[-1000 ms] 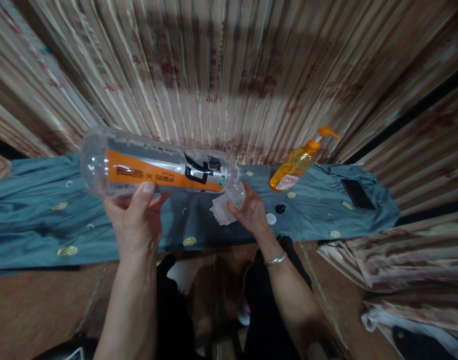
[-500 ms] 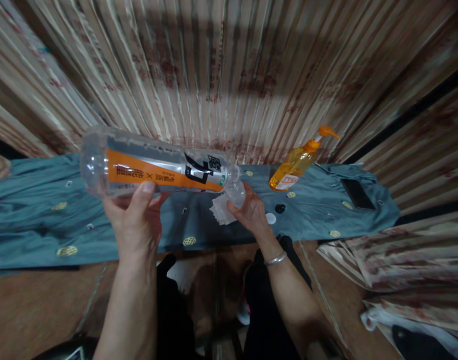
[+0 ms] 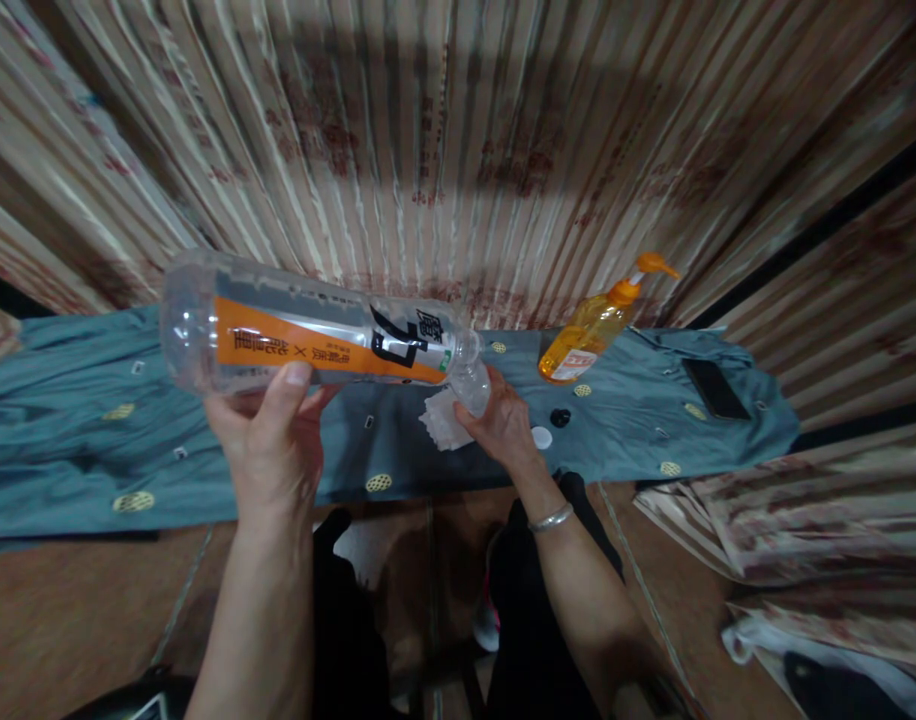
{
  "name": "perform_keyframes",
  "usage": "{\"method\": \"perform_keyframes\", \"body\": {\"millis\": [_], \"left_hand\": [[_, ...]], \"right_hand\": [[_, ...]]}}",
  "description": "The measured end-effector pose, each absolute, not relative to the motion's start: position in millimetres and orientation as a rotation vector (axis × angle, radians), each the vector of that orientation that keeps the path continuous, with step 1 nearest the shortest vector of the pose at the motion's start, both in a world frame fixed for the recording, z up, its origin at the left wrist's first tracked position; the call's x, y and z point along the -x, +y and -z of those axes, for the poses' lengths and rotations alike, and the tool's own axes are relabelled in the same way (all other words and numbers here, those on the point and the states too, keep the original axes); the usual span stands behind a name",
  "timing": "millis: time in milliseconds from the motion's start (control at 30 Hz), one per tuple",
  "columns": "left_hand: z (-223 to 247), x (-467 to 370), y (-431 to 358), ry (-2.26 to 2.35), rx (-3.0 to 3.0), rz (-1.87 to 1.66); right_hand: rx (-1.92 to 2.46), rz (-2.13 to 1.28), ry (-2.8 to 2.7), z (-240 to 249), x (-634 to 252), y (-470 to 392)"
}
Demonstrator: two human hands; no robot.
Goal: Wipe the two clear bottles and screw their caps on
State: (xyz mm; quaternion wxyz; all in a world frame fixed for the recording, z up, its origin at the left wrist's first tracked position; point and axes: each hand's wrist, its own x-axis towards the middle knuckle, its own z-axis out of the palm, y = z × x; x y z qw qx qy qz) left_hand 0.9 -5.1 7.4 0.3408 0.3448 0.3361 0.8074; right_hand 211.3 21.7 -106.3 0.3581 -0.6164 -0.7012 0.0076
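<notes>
While my left hand (image 3: pixel 267 440) was wrapped around the middle of the big clear bottle (image 3: pixel 308 338), I held it tipped almost flat above the table, its base out to my left and its open mouth pointing right and a little down. My right hand (image 3: pixel 503 425) was closed around a small clear container (image 3: pixel 474 385) right at that mouth, so the two were touching or very nearly so; I could not tell which. Both hands were clamped on what they carried and stood well apart, joined only through bottle and container.

Judging by how things lay, the pouring stage was in hand: the big bottle had its cap off, and a white cap (image 3: pixel 541 437) and a small black cap (image 3: pixel 560 416) rested on the blue cloth (image 3: pixel 68 440) just right of my right hand. Whether any liquid was passing, or how full the small container was, I could not make out. A crumpled white tissue (image 3: pixel 443 420) lay just beside my right hand. What seemed left was setting both vessels upright and capping them. Farther right stood an orange pump bottle (image 3: pixel 597 325), and beyond it a dark phone (image 3: pixel 715 388).
</notes>
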Motion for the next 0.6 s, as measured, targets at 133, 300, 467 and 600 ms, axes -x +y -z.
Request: {"method": "perform_keyframes", "body": {"millis": [133,300,467,600], "left_hand": [[-10.5,-2.3,-5.6,0.908,-0.926,-2.093],[-12.3,-2.7,-6.4,0.883,-0.936,-2.088],[-11.6,-2.1,-6.5,0.879,-0.875,-2.101],[-12.2,-1.9,-7.0,0.915,-0.802,-2.099]], "right_hand": [[1.583,-0.017,-1.818,108.2,-212.0,22.1],[1.566,0.003,-1.817,108.9,-212.4,21.9],[1.555,0.001,-1.816,106.5,-212.1,21.8],[1.552,-0.024,-1.808,105.8,-212.4,22.2]]}}
